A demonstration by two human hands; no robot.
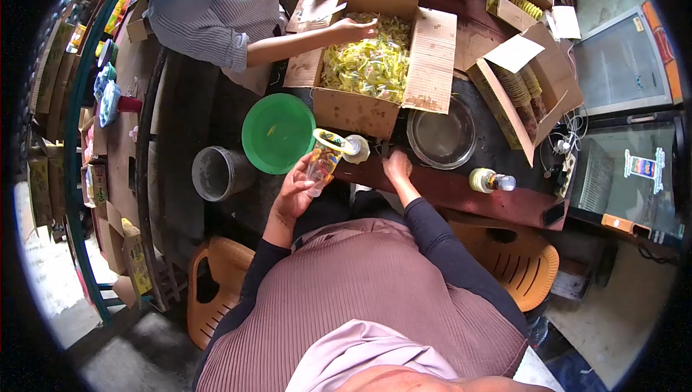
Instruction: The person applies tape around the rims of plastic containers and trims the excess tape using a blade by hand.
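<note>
The work looked to be partway along: one printed cup (pixel 326 164) was up off the table (pixel 461 194) in the left hand (pixel 291 194), while yellow packets (pixel 367 67) lay heaped in the open carton (pixel 430 60) and stacked yellow-rimmed goods (pixel 525 93) stood in the side box (pixel 497 108), so a good deal appeared to remain. The left hand was partly closed, its fingers and thumb wrapped round the lower side of the cup. The right hand (pixel 397 167) was curled nearly shut at the table edge, to the right of the cup and apart from it; whether it pinched anything could not be told. The cup was held in front of the body, beside the green basin (pixel 288 148), a little tilted, with its wide yellow rim at the upper end. Its wall was see-through with a colourful print, and the bottom part looked plain; what it contained, if anything, was unclear. A pale round container (pixel 357 150) was just beside the rim, and a bottle (pixel 492 181) lay farther right on the table. Another person's hand (pixel 355 30) was over the packets, palm partly open
</note>
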